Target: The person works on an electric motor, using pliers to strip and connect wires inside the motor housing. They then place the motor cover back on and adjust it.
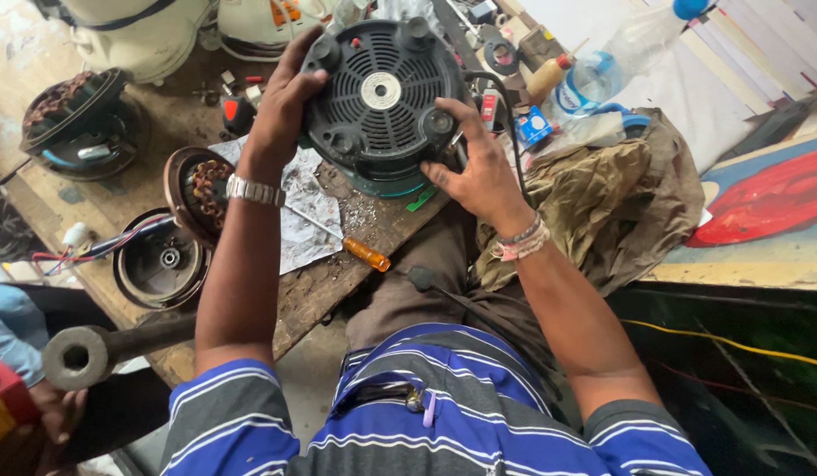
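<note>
You hold a round black appliance base (379, 92) upright at twelve o'clock, its slotted underside and pale centre disc facing you, so the vents and corner feet are open to view. Your left hand (280, 110) wraps its ten o'clock edge, fingers curled over the rim and thumb on the face. Your right hand (479, 172) grips the four o'clock edge, thumb pressed near a foot; between them the two hands steady the base just above the bench (333, 282). A black cord (514, 132) runs down from the base past your right wrist.

On the bench at seven o'clock from the base lies a screwdriver (346, 242) with an orange handle, resting on crumpled paper (307, 220), near enough for your left hand to reach. Beside it at nine o'clock sits a copper-wound motor (201, 189), and below that a dark round housing (161, 260) with coloured wires. A brown cloth (611, 203) is heaped at three o'clock, with a clear plastic bottle (620, 53) behind it at one o'clock.
</note>
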